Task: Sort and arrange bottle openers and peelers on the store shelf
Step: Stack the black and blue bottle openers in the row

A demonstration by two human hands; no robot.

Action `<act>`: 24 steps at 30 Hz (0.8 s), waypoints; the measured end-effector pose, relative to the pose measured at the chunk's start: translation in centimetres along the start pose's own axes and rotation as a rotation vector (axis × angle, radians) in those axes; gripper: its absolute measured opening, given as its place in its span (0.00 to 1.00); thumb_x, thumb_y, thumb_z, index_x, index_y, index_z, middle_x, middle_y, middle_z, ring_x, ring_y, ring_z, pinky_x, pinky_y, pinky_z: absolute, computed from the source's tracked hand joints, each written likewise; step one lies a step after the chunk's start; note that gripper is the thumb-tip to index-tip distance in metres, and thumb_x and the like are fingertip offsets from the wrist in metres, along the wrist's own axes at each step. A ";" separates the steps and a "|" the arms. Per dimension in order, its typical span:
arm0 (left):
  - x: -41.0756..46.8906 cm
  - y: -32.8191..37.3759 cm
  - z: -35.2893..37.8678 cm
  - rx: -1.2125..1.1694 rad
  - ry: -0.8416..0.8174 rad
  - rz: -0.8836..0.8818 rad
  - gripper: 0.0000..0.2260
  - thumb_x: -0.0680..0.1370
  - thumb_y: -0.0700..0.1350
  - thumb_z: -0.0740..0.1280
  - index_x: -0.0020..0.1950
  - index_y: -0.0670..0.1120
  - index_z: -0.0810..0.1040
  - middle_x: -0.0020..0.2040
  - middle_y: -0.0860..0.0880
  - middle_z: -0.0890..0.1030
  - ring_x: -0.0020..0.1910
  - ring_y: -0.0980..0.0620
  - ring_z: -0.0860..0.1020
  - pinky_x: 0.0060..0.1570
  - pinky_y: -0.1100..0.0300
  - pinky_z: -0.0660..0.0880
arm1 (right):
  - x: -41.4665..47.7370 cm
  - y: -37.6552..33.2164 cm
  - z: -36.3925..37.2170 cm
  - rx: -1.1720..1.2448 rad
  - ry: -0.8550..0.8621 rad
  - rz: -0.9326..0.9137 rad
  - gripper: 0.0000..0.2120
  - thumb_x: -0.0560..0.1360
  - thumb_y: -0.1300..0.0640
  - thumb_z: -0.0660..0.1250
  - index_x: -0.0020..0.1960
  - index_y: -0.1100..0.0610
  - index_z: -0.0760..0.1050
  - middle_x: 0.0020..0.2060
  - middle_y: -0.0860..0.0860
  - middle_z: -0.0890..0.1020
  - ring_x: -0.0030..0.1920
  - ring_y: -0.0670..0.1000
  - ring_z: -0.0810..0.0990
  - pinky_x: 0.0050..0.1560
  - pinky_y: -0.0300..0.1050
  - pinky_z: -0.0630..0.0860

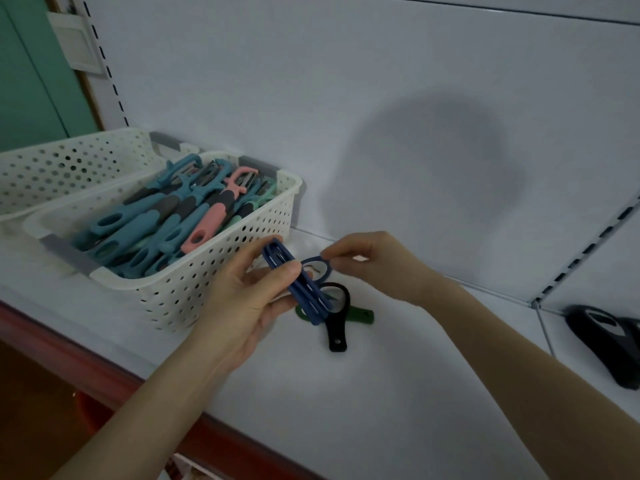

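My left hand (242, 292) grips a stack of dark blue bottle openers (298, 282) on edge, just above the white shelf (381, 375). My right hand (374, 261) pinches the ring of one more blue bottle opener (317, 268) against that stack. Under them on the shelf lie a black bottle opener (337, 327) and a green bottle opener (360, 316), partly hidden. To the left stands a white perforated basket (221, 271) full of teal, grey and pink peelers (180, 220).
A second white perforated basket (69, 164) stands behind the first at the far left. Black tools (606, 341) lie past a wire divider (547, 327) at the right. The shelf's red front edge (104, 372) runs along the lower left.
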State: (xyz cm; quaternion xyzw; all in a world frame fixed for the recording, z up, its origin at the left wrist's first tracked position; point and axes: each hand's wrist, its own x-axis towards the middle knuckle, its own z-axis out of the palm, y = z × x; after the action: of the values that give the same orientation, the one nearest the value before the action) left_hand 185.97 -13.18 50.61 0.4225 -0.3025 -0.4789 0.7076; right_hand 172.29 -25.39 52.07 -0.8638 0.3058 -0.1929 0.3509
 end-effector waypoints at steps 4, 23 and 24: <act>0.0 -0.2 -0.1 0.017 -0.002 -0.013 0.16 0.65 0.40 0.67 0.52 0.44 0.75 0.38 0.44 0.83 0.39 0.49 0.83 0.34 0.61 0.78 | 2.6 2.7 0.2 -0.462 -0.129 0.084 0.18 0.78 0.58 0.62 0.68 0.56 0.69 0.66 0.53 0.72 0.65 0.52 0.69 0.63 0.39 0.61; 0.3 -0.4 0.4 -0.037 -0.027 -0.038 0.16 0.75 0.39 0.63 0.62 0.49 0.71 0.53 0.46 0.77 0.46 0.50 0.82 0.40 0.61 0.80 | -5.2 -2.7 2.8 0.186 0.077 0.134 0.10 0.74 0.62 0.67 0.55 0.56 0.80 0.43 0.48 0.82 0.44 0.44 0.79 0.51 0.37 0.76; 0.3 -0.4 0.4 -0.027 -0.020 -0.030 0.17 0.77 0.38 0.61 0.64 0.50 0.70 0.55 0.48 0.77 0.45 0.52 0.82 0.40 0.62 0.79 | -5.2 -2.9 2.9 0.107 0.104 0.109 0.10 0.75 0.60 0.66 0.56 0.54 0.79 0.41 0.44 0.80 0.42 0.41 0.77 0.49 0.32 0.73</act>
State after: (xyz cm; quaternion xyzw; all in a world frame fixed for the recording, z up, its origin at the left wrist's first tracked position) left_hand 185.54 -13.65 50.43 0.4125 -0.2967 -0.4979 0.7028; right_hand 171.15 -18.87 51.60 -0.8148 0.3594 -0.2340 0.3900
